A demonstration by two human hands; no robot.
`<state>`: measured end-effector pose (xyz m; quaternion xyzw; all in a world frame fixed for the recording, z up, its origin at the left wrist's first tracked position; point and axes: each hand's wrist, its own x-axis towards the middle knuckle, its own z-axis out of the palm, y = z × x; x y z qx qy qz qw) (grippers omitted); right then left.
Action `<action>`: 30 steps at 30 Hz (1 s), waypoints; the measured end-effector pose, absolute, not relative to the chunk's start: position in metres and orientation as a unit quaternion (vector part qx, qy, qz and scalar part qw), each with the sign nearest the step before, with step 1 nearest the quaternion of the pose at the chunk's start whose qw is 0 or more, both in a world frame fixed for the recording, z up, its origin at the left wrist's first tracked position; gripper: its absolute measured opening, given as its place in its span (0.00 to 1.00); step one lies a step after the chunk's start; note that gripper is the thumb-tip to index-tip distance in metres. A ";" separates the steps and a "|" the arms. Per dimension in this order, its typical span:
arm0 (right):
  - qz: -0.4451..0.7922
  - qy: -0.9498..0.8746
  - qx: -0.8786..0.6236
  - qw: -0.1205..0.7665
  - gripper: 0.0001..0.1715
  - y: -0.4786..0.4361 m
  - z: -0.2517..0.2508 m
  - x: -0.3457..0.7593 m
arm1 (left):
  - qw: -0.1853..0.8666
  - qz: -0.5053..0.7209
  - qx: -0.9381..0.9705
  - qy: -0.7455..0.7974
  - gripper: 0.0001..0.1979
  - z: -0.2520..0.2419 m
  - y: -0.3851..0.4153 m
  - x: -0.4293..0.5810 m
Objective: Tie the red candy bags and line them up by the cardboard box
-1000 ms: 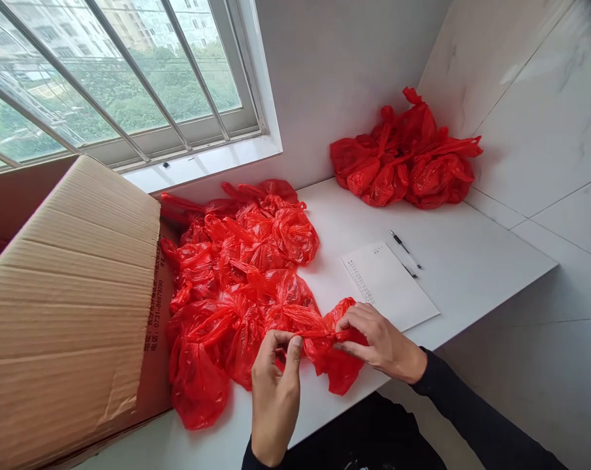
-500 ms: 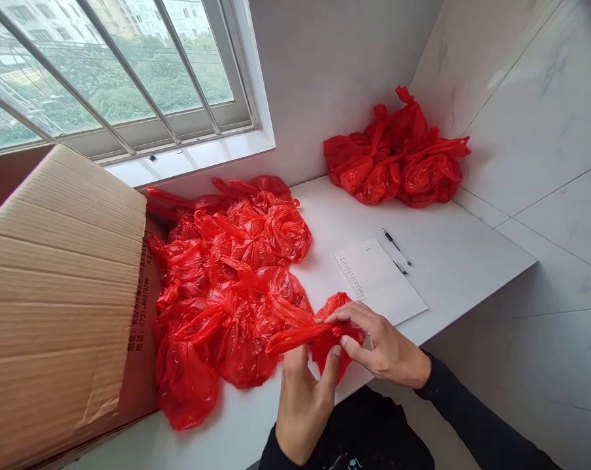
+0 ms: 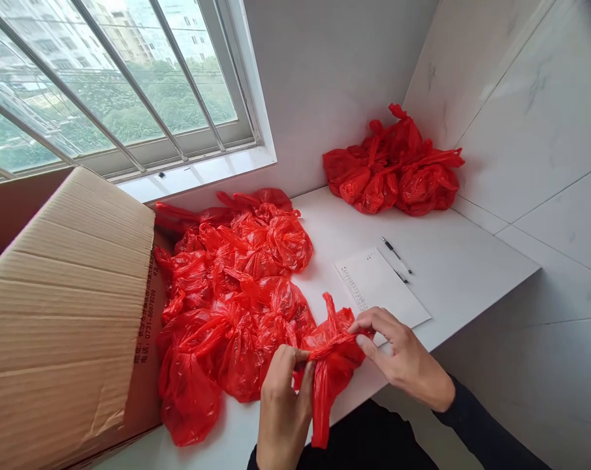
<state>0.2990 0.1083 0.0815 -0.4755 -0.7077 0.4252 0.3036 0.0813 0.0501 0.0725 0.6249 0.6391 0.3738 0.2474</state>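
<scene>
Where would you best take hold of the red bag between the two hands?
At the twisted neck, where the plastic of the red bag bunches into a narrow band. Come from either end, as the left hand and right hand pinch it; the loose, puffy body below would likely slip.

Glossy, crinkled plastic bag [image 3: 332, 352].

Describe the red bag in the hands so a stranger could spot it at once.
Start at the white counter under the window, where a heap of red bags lies beside the box. At the heap's near right edge, just before the paper, is one bag. It alone is held at its twisted neck by the left hand and right hand, one end sticking up.
</scene>
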 end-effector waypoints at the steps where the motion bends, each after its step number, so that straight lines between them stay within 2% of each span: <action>1: 0.427 -0.720 -0.463 0.293 0.09 0.109 0.084 0.297 | 0.247 0.372 0.632 0.633 0.04 0.073 0.050 0.082; 3: 0.432 -0.733 -0.446 0.277 0.11 0.109 0.087 0.292 | 0.249 0.371 0.647 0.617 0.12 0.073 0.049 0.085; 4: 0.435 -0.733 -0.448 0.271 0.10 0.110 0.089 0.289 | 0.249 0.373 0.652 0.612 0.12 0.072 0.048 0.087; 6: 0.428 -0.722 -0.469 0.276 0.06 0.109 0.088 0.286 | 0.243 0.381 0.652 0.609 0.04 0.071 0.046 0.087; 9: 0.392 -0.694 -0.515 0.316 0.07 0.107 0.080 0.290 | 0.228 0.400 0.636 0.619 0.08 0.071 0.041 0.083; 13: 0.376 -0.687 -0.523 0.336 0.05 0.105 0.074 0.297 | 0.230 0.412 0.619 0.628 0.04 0.074 0.036 0.082; 16: 0.405 -0.710 -0.493 0.298 0.10 0.104 0.080 0.291 | 0.240 0.421 0.619 0.618 0.13 0.080 0.036 0.091; 19: 0.417 -0.722 -0.476 0.279 0.05 0.105 0.087 0.286 | 0.252 0.438 0.603 0.617 0.02 0.084 0.038 0.096; 22: 0.443 -0.656 -0.516 0.328 0.11 0.105 0.086 0.291 | 0.253 0.461 0.547 0.652 0.06 0.083 0.037 0.092; 25: 0.475 -0.591 -0.534 0.375 0.12 0.103 0.082 0.297 | 0.266 0.465 0.499 0.681 0.07 0.082 0.034 0.088; 30: 0.501 -0.603 -0.502 0.364 0.16 0.097 0.085 0.294 | 0.286 0.479 0.483 0.674 0.07 0.090 0.034 0.098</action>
